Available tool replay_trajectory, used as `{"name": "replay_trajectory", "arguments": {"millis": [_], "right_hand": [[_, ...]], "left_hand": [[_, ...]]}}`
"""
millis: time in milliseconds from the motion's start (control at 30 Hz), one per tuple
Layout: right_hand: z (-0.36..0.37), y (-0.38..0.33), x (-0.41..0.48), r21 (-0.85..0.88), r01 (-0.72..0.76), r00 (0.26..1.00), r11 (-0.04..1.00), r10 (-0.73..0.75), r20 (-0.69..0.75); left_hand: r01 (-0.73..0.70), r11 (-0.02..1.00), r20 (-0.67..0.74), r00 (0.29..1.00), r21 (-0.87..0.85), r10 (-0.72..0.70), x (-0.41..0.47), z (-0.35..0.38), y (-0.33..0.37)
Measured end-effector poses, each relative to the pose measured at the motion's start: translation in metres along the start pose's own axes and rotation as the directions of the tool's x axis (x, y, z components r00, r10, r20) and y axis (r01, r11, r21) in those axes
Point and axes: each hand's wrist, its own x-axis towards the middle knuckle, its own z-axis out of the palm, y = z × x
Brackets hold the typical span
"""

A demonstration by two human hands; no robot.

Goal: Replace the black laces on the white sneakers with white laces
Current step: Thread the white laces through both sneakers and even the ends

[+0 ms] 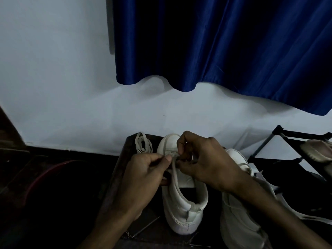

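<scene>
Two white sneakers stand toes-away on a dark surface. Over the left sneaker (183,209) both hands work at the eyelets near the toe. My left hand (143,175) pinches a white lace (173,169) between thumb and forefinger. My right hand (203,162) curls over the tongue area and pinches the same lace close by. The right sneaker (239,218) stands beside it with a white lace threaded near its toe. A loose coil of white lace (142,145) lies left of the left sneaker's toe. No black lace can be made out in the dim light.
A blue curtain (224,47) hangs over the white wall behind. A black metal rack (291,141) stands at the right with a beige shoe (318,151) on it. A dark round object with a red rim (41,177) sits at the left.
</scene>
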Motion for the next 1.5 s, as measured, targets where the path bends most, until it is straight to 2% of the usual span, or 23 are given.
{"name": "replay_trajectory", "arguments": {"millis": [100,200,333,433,600,667,767,800,833,867,900,933,967,1000,1100,1200,1267,1333,1367,1400,1433,1467,1500], "right_hand": [[-0.004,0.005,-0.003,-0.027,0.008,1.0,1.0,-0.009,-0.007],[-0.01,0.011,-0.01,-0.053,-0.009,1.0,0.999,0.008,-0.008],[-0.011,0.015,-0.023,0.039,-0.013,1.0,0.999,0.014,-0.017],[-0.002,0.015,-0.031,0.017,-0.004,1.0,1.0,0.004,-0.018],[0.005,0.02,-0.036,0.131,-0.089,0.995,0.987,0.095,-0.043],[0.007,0.021,-0.035,0.155,-0.114,0.992,0.981,0.122,-0.041],[0.009,0.021,-0.035,0.154,-0.127,0.99,0.98,0.135,-0.043],[0.009,0.022,-0.035,0.144,-0.127,0.989,0.981,0.136,-0.056],[0.009,0.022,-0.035,0.136,-0.125,0.989,0.983,0.135,-0.066],[0.009,0.022,-0.035,0.134,-0.12,0.989,0.984,0.13,-0.069],[0.01,0.021,-0.035,0.135,-0.115,0.99,0.984,0.125,-0.067],[0.01,0.02,-0.034,0.132,-0.103,0.991,0.986,0.112,-0.069],[0.011,0.02,-0.033,0.118,-0.082,0.992,0.99,0.092,-0.08],[0.011,0.021,-0.032,0.1,-0.06,0.993,0.993,0.07,-0.098],[0.012,0.026,-0.032,0.084,-0.043,0.991,0.996,0.054,-0.125],[0.014,0.032,-0.035,0.164,-0.115,0.987,0.98,0.132,-0.094],[0.016,0.037,-0.035,0.182,-0.14,0.983,0.973,0.158,-0.089],[0.017,0.039,-0.034,0.167,-0.144,0.983,0.975,0.16,-0.086],[0.018,0.04,-0.033,0.159,-0.147,0.983,0.976,0.162,-0.087],[0.018,0.04,-0.033,0.153,-0.15,0.983,0.977,0.164,-0.087],[0.019,0.041,-0.032,0.15,-0.153,0.982,0.977,0.167,-0.085],[0.019,0.041,-0.032,0.15,-0.153,0.983,0.977,0.166,-0.082],[0.02,0.041,-0.032,0.154,-0.152,0.983,0.976,0.166,-0.08]], "left_hand": [[-0.005,1.0,0.028,1.0,0.028,0.004,-0.003,0.004,-0.007],[-0.093,0.99,0.007,0.996,0.107,0.092,-0.004,0.013,-0.013],[-0.167,0.972,-0.03,0.984,0.165,0.174,0.002,0.019,-0.017],[-0.158,0.978,-0.041,0.985,0.135,0.165,0.002,0.019,-0.019],[-0.06,0.966,-0.234,0.972,-0.251,0.0,0.0,0.01,-0.004],[-0.109,0.87,-0.286,0.957,-0.482,-0.039,0.007,-0.005,0.004],[-0.124,0.594,-0.214,0.973,-0.795,-0.083,0.017,-0.027,0.011],[-0.103,0.604,-0.204,0.974,-0.791,-0.101,0.02,-0.029,0.01],[-0.096,0.744,-0.228,0.971,-0.661,-0.077,0.019,-0.029,0.009],[-0.132,0.926,-0.261,0.965,-0.355,0.037,0.017,-0.026,0.005],[-0.199,0.979,-0.221,0.954,0.048,0.204,0.013,-0.021,0.0],[-0.287,0.877,-0.091,0.934,0.385,0.345,0.009,-0.014,-0.007],[-0.35,0.738,0.039,0.914,0.577,0.404,0.005,-0.007,-0.015],[-0.385,0.663,0.119,0.904,0.642,0.41,0.002,-0.003,-0.019],[-0.374,0.777,0.115,0.922,0.506,0.369,0.005,0.0,-0.02],[-0.228,0.973,-0.047,0.972,0.047,0.23,0.005,-0.005,0.002],[-0.189,0.896,-0.066,0.982,-0.403,0.177,0.003,-0.015,0.022],[-0.155,0.663,-0.049,0.983,-0.733,0.176,-0.001,-0.031,0.038],[-0.133,0.568,-0.028,0.982,-0.812,0.189,-0.002,-0.039,0.041],[-0.103,0.535,0.006,0.98,-0.838,0.199,-0.003,-0.045,0.045],[-0.066,0.565,0.055,0.979,-0.823,0.195,-0.001,-0.047,0.043],[-0.049,0.664,0.093,0.98,-0.746,0.177,0.003,-0.045,0.039],[-0.104,0.842,0.079,0.982,-0.529,0.171,0.005,-0.04,0.031]]}}
